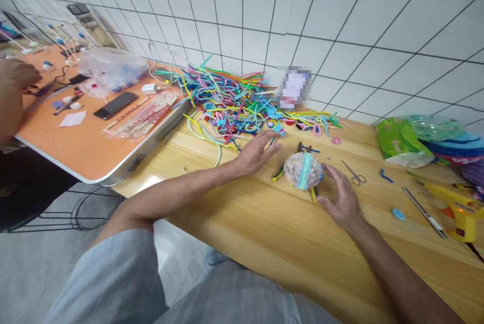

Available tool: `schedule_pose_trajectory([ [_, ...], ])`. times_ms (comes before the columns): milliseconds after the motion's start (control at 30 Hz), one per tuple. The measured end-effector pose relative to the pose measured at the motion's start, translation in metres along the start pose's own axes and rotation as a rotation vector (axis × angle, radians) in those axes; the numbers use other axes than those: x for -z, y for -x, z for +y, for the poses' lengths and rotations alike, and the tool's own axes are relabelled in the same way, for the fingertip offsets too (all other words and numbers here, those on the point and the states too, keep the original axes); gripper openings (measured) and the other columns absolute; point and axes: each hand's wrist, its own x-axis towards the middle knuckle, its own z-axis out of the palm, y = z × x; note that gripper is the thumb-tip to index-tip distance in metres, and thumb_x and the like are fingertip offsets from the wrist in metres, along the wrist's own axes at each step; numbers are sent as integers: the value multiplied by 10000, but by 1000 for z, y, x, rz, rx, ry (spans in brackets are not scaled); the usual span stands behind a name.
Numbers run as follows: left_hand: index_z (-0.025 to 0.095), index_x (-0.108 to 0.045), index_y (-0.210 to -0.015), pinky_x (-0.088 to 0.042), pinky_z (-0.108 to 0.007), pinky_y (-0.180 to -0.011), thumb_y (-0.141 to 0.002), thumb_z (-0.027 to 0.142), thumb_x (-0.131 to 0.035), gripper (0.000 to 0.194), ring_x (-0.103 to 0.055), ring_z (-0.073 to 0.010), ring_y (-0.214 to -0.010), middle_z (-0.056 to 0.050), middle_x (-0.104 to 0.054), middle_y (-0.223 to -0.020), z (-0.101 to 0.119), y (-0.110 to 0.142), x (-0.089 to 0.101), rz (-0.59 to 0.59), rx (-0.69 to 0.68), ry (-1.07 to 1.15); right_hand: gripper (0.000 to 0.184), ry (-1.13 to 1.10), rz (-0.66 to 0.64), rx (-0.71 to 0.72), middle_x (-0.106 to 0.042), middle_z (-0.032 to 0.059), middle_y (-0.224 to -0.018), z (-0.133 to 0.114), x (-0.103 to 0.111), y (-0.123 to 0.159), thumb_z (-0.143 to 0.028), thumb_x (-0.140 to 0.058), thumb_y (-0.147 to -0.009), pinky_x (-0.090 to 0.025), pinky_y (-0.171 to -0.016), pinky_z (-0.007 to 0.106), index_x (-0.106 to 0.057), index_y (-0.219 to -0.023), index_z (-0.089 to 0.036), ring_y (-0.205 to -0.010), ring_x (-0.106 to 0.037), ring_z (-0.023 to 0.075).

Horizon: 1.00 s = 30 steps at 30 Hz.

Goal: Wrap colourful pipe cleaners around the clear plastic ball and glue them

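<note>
A round, grey speckled ball [293, 171] with a light blue and yellow band lies on the wooden table, over pliers [279, 173] with yellow and black handles. The ball hides the middle of the pliers. My left hand [259, 153] hovers left of the ball, fingers stretched toward a heap of coloured pipe cleaners [227, 97], and holds nothing. On the ball's other side, my right hand [343, 195] has its thumb and fingers apart, curved toward it. Whether its fingertips touch the ball, I cannot tell.
To the right are small scissors [357, 175], a craft knife [425, 213], a blue piece [398, 213], a yellow glue gun [463, 210] and a green pack [403, 142]. A phone [294, 88] leans on the tiled wall. Another person's hand [18, 74] is over the orange table [75, 150].
</note>
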Motion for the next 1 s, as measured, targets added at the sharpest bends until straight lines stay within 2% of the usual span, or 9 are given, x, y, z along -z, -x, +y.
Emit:
schedule_pose_trajectory([
  [67,189,-685,-1370,-500,-500,-1246,-1068,349,-643,345,-663,-316,-1397,-174,-696,-1463,-10,7,15,-121,94,-133,881,-22,16,-31,-604,230,-1643,1,0,1,-698,-615,-1045,-547,-1208,679,-370,-1765,-252,-1494,-618,443],
  [133,165,-758,-1056,-532,-527,-1169,-916,256,-783,169,-720,-353,-1241,-166,-771,-1213,-20,11,23,-166,139,-137,829,-29,27,-55,-611,222,-1635,1,-1,1,-670,-614,-1056,-545,-1214,674,-407,-1742,-253,-1500,-613,434],
  [233,177,-698,-800,-559,-448,-1043,-878,182,-727,83,-744,-303,-1045,-106,-767,-940,-29,9,27,-145,193,-46,751,-24,38,-90,-632,216,-1612,0,0,1,-614,-623,-1069,-555,-1204,666,-457,-1703,-247,-1491,-624,417],
  [333,188,-675,-812,-563,-332,-841,-932,264,-668,142,-716,-215,-837,-43,-722,-804,-30,0,37,-59,240,140,650,-8,100,-161,-676,203,-1560,-4,14,-6,-562,-637,-1071,-575,-1168,654,-539,-1635,-253,-1421,-675,395],
  [467,200,-592,-851,-526,-245,-622,-966,510,-662,338,-651,-131,-617,10,-652,-708,-18,-13,59,64,281,467,433,3,204,-318,-788,136,-1377,-25,55,-35,-541,-681,-1044,-619,-1043,570,-734,-1390,-286,-1157,-771,332],
  [600,216,-527,-861,-565,-238,-557,-873,716,-752,549,-617,-95,-519,54,-599,-684,9,-22,65,136,282,738,369,-195,60,-403,-855,82,-1140,-68,82,-95,-604,-687,-1028,-608,-967,479,-825,-1172,-293,-1026,-779,284],
  [733,208,-554,-828,-492,-204,-430,-785,744,-850,614,-571,-80,-469,57,-601,-664,44,-28,51,127,265,887,603,-625,-95,-463,-811,55,-953,-110,71,-161,-780,-734,-929,-571,-737,358,-809,-1215,-254,-799,-714,208],
  [867,196,-590,-795,-401,-187,-362,-764,697,-896,588,-518,-66,-402,62,-608,-612,66,-29,37,58,254,952,577,-954,53,-505,-740,12,-816,-125,47,-200,-764,-864,-818,-498,-623,291,-792,-995,-219,-653,-614,131],
  [1000,182,-613,-773,-293,-173,-366,-786,694,-863,570,-442,-39,-371,71,-574,-565,69,-23,31,-21,272,920,565,-1018,237,-523,-723,-3,-698,-113,41,-208,-747,-918,-760,-501,-574,274,-782,-892,-215,-578,-603,119],
])
